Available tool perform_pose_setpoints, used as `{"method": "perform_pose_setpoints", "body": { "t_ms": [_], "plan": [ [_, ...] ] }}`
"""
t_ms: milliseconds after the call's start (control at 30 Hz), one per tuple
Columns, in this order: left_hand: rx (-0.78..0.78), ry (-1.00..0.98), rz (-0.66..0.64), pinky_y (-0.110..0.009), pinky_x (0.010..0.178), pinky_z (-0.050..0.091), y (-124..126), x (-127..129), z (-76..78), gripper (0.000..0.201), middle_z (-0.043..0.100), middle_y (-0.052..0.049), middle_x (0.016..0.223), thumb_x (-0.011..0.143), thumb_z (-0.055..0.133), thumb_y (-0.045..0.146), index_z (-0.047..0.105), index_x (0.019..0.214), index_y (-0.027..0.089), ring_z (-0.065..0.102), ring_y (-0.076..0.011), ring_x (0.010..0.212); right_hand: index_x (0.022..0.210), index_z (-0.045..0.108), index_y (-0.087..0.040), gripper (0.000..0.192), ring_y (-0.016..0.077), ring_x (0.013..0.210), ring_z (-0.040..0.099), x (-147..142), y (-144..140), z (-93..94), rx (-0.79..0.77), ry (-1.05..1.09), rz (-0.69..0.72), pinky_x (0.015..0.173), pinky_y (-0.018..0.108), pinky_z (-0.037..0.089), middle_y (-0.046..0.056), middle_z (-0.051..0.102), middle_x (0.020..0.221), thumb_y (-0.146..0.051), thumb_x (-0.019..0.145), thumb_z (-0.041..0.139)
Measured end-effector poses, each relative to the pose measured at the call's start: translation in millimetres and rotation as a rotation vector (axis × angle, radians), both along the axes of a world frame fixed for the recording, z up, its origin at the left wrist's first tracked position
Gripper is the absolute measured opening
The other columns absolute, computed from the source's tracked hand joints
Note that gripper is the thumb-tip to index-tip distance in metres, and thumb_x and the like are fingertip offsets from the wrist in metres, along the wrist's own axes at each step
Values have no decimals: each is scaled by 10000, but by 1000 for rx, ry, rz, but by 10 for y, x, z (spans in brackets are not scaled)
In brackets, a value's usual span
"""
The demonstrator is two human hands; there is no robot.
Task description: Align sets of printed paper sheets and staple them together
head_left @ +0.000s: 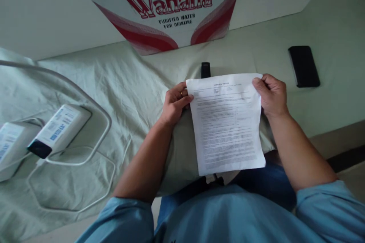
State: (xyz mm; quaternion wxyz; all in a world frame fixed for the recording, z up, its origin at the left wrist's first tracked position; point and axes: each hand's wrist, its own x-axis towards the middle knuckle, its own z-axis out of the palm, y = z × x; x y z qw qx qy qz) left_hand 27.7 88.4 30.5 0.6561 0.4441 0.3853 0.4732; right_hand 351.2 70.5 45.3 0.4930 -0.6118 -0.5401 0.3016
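Observation:
A printed sheet of paper (pixel 228 129) is held up in front of me, its text facing me and its lower edge over my lap. My left hand (pixel 174 102) pinches the upper left corner, thumb on the printed side. At the upper right corner, my right hand (pixel 272 93) grips the sheet, also with its thumb in front. Just beyond the paper's top edge, a small black object (pixel 205 70) lies on the cloth, partly covered by the sheet; its kind I cannot tell.
A Wahaha water carton (pixel 176 11) stands at the back on a pale green cloth (pixel 137 95). To the right lies a black phone-like slab (pixel 304 66). White power banks (pixel 64 125) with looping white cables (pixel 99 110) occupy the left.

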Motion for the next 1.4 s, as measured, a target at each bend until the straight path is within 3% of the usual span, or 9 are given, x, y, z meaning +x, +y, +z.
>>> {"method": "perform_pose_setpoints", "body": {
  "t_ms": [133, 200, 367, 533, 700, 800, 967, 1200, 1400],
  "plan": [
    [43, 151, -159, -257, 499, 306, -21, -23, 54, 274, 611, 17, 621, 823, 897, 427, 785, 822, 177, 443, -97, 523, 751, 600, -288, 527, 163, 609, 421, 61, 33, -64, 26, 22, -55, 581, 346, 352, -32, 456, 650, -749, 883, 819],
    [86, 241, -163, -253, 502, 309, -19, -21, 38, 288, 577, 31, 588, 819, 931, 422, 778, 783, 180, 435, -97, 525, 755, 600, -292, 527, 174, 628, 493, 62, 46, -93, 17, 74, -73, 591, 350, 417, -29, 490, 656, -750, 867, 833],
    [100, 134, 109, -261, 566, 505, 33, 29, -92, 401, 755, -14, 741, 785, 979, 554, 822, 893, 201, 639, -143, 620, 935, 663, -311, 551, 244, 877, 732, -43, 19, -139, -14, 295, 40, 764, 399, 622, -5, 715, 855, -825, 821, 825],
    [70, -2, 346, -288, 718, 646, 61, 70, -110, 467, 859, -34, 962, 695, 1050, 516, 814, 972, 223, 788, -191, 796, 1054, 747, -310, 558, 248, 932, 784, -105, -56, -166, -106, 317, 142, 857, 436, 676, -1, 834, 1018, -634, 691, 1019],
    [-101, -180, 241, -489, 1040, 692, 57, 48, -110, 567, 874, -114, 1104, 817, 918, 683, 806, 1116, 215, 818, -377, 1214, 1062, 837, -296, 393, 255, 940, 800, -74, -85, -192, -39, 191, 85, 889, 453, 684, 6, 861, 1053, -556, 798, 965],
    [-231, -235, 138, -564, 1128, 663, 66, 22, -140, 567, 875, -147, 1114, 860, 866, 684, 809, 1126, 187, 773, -435, 1323, 1018, 854, -288, 315, 238, 869, 779, -33, -104, -192, -15, 108, 63, 809, 423, 670, 0, 844, 969, -549, 854, 920],
    [-261, -244, 178, -569, 1201, 621, 80, 18, -139, 486, 879, -126, 1167, 887, 874, 610, 809, 1131, 195, 741, -429, 1386, 884, 823, -267, 326, 197, 716, 686, 10, -136, -167, -12, 63, -15, 656, 367, 584, -10, 734, 773, -583, 874, 903],
    [-240, -183, 194, -506, 1278, 555, 84, 26, -79, 544, 833, -119, 1366, 933, 800, 679, 795, 1210, 211, 625, -390, 1543, 924, 853, -296, 413, 201, 746, 675, -64, -136, -95, -6, 74, -4, 663, 364, 535, 4, 777, 852, -690, 816, 919],
    [-92, -73, 157, -511, 1168, 628, 86, 65, -39, 683, 807, -109, 1397, 885, 750, 827, 783, 1252, 252, 590, -414, 1567, 916, 864, -237, 443, 149, 738, 631, -135, -134, -66, 4, 84, 42, 659, 319, 480, 9, 813, 854, -668, 836, 930]
  ]
}}
